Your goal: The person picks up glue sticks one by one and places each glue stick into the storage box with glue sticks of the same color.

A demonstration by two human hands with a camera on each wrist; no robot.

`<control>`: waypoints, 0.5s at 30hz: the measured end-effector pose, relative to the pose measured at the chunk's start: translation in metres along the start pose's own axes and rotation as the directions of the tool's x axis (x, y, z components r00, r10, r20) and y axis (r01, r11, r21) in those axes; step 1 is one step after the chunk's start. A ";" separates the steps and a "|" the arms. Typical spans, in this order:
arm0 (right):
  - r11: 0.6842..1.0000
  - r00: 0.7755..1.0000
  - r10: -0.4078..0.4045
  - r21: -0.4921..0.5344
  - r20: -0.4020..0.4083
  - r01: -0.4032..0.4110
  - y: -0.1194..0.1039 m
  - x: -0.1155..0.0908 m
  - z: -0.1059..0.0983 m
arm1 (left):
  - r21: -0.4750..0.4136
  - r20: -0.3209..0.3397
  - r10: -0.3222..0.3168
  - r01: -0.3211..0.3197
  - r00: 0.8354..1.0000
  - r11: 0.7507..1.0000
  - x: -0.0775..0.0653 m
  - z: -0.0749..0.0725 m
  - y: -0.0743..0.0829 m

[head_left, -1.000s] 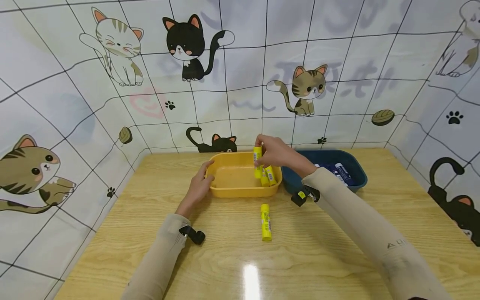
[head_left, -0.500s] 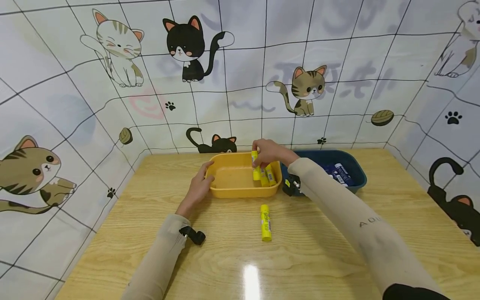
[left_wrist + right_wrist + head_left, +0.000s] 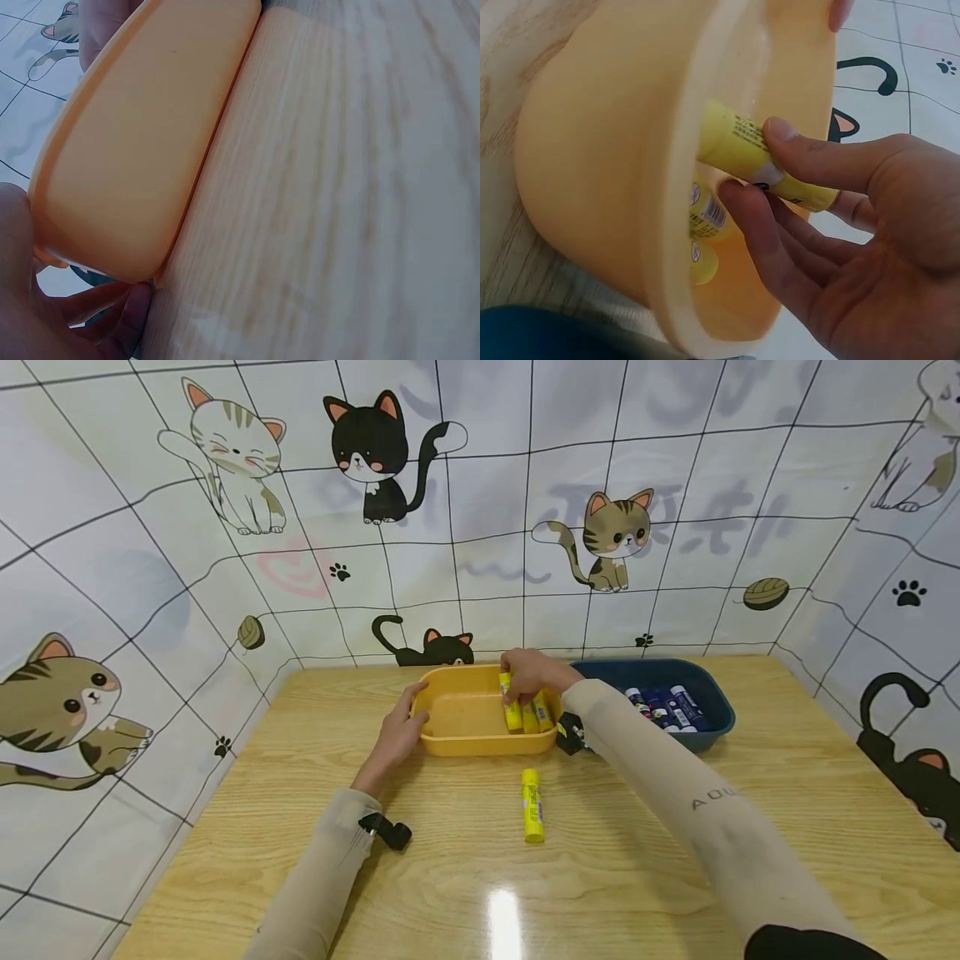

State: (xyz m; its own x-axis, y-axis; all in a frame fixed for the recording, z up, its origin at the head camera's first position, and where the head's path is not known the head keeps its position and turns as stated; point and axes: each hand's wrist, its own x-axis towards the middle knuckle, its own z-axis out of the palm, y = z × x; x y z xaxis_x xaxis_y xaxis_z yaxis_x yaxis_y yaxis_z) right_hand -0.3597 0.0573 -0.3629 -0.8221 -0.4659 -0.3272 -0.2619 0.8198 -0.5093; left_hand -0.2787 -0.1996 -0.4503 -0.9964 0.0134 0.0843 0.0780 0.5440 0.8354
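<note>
My right hand (image 3: 536, 675) pinches a yellow glue stick (image 3: 742, 146) between thumb and fingers, inside the yellow bin (image 3: 480, 745). The stick leans, its lower end down by the bin's near wall. Beside it in the bin lie two more yellow glue sticks (image 3: 542, 712), at the right end. My left hand (image 3: 397, 731) grips the bin's left end, thumb at the rim; in the left wrist view its fingers (image 3: 112, 315) curl round the corner low by the table. Another yellow glue stick (image 3: 532, 806) lies on the table in front of the bin.
Right of the yellow bin, close against it, stands a dark blue bin (image 3: 705, 693) holding several dark blue and white glue sticks (image 3: 682, 706). The wooden table (image 3: 450, 877) backs onto a cat-patterned cloth wall (image 3: 487, 510).
My right hand has moved down and slightly left, lowering the glue stick from above the bin into it. The left hand and the loose glue stick stay in place.
</note>
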 end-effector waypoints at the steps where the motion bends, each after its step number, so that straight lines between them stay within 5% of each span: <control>1: 1.000 1.000 0.004 -0.009 -0.007 -0.004 0.000 0.000 0.001 | 0.001 -0.002 -0.002 0.002 1.000 1.000 0.000 0.000 0.000; 15: 0.989 0.999 0.042 -0.144 0.011 -0.040 0.006 0.007 0.004 | 0.002 0.000 0.008 -0.008 1.000 1.000 0.000 0.000 0.001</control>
State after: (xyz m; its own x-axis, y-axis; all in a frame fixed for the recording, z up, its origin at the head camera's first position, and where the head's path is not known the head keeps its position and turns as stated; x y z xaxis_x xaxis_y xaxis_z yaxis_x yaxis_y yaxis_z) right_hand -0.3645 0.0580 -0.3719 -0.8266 -0.4351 -0.3569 -0.2992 0.8769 -0.3762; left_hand -0.2784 -0.1988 -0.4499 -0.9957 0.0179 0.0910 0.0860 0.5453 0.8338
